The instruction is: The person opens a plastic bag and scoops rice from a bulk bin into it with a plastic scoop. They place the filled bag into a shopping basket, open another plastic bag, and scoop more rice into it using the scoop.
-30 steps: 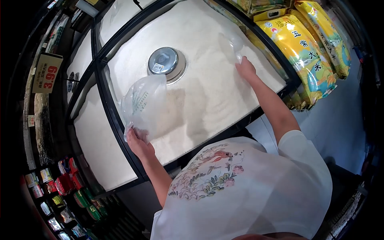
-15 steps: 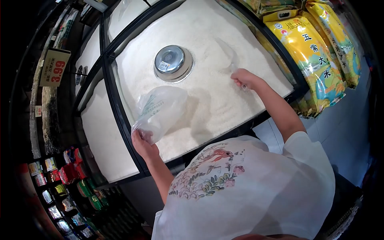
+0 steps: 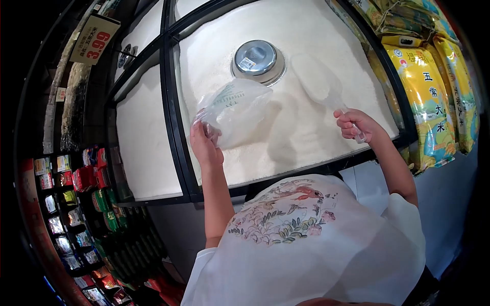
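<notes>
My left hand [image 3: 206, 142] grips the gathered edge of a clear plastic bag [image 3: 237, 109] with green print, which hangs puffed out over the white rice [image 3: 306, 137]. Closed round the handle of a transparent scoop [image 3: 326, 86] is my right hand [image 3: 360, 126], at the right part of the same bin. The scoop's see-through head points up and left, above the rice; whether it holds any grains I cannot tell. A shiny round metal bowl [image 3: 258, 61] sits on the rice beyond both hands.
Black frames [image 3: 172, 109] divide the bins, with more rice [image 3: 145, 137] at the left. Yellow rice bags [image 3: 423, 102] stand along the right side. A price sign [image 3: 95, 39] is at the upper left, above shelves of small packets [image 3: 64, 204].
The view has turned and shifted, so the bin appears further right. My right hand has turned, and the scoop's handle end now shows below it. The bag's open side has swung to the right.
</notes>
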A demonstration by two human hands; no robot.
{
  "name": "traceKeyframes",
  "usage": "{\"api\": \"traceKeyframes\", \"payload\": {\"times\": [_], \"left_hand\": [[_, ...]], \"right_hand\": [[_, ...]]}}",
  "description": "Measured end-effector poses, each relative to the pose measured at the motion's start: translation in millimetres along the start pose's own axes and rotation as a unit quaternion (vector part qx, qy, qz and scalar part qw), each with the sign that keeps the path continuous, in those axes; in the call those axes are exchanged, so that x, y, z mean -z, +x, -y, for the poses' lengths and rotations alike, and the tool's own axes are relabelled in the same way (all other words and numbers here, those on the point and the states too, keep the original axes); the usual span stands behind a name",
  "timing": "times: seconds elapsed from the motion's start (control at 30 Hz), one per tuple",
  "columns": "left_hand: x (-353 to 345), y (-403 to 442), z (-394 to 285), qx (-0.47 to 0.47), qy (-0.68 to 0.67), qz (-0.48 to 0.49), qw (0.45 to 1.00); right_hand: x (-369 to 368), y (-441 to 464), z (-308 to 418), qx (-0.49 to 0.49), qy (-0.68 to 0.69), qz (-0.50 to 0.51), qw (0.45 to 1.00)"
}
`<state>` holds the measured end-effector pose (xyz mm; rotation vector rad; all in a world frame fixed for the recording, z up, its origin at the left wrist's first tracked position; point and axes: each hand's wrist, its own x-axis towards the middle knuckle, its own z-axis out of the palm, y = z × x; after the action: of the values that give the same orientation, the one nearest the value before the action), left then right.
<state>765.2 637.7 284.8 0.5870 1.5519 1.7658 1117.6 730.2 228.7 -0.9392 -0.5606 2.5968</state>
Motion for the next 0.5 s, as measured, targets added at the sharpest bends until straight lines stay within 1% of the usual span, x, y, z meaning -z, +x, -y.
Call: {"api": "traceKeyframes", "payload": {"times": [0.07,0.17,0.2,0.27,0.3,0.33,0.4,0.43,0.47,0.5], "left_hand": [[-8.7,2.8,3.6,0.005,-0.01,-0.013,1.0],[-19.0,7.8,7.6,0.02,-0.009,0.001,1.0],[-22.4,8.8,9.3,0.022,-0.011,0.001,1.0],[-29.2,9.4,12.1,0.017,0.0,0.051,0.999],[-36.5,6.4,12.8,0.025,0.012,0.043,0.999],[-40.5,2.8,15.2,0.025,0.011,0.043,0.999],[-48.2,-5.7,19.8,0.027,0.039,0.097,0.994],[-53.8,-12.5,24.5,0.011,0.049,0.099,0.994],[-48.1,-16.4,28.8,0.019,0.06,0.146,0.987],[-47.5,-21.1,31.3,0.023,0.07,0.151,0.986]], "right_hand": [[-11.2,-15.8,0.4,-0.01,-0.028,0.01,1.0],[-31.7,-32.4,0.9,-0.076,-0.057,0.032,0.995],[-35.8,-33.6,-0.4,-0.076,-0.058,0.029,0.995],[-43.2,-33.0,-2.3,-0.131,-0.053,0.073,0.987],[-45.5,-28.8,-3.4,-0.145,-0.062,0.088,0.984],[-49.5,-23.1,-4.1,-0.145,-0.063,0.088,0.983],[-59.5,-8.8,-5.2,-0.16,-0.086,0.109,0.977],[-63.2,1.1,-6.3,-0.169,-0.086,0.123,0.974],[-68.2,12.2,-7.5,-0.168,-0.087,0.123,0.974],[-73.9,23.9,-8.8,-0.172,-0.112,0.106,0.973]]}}
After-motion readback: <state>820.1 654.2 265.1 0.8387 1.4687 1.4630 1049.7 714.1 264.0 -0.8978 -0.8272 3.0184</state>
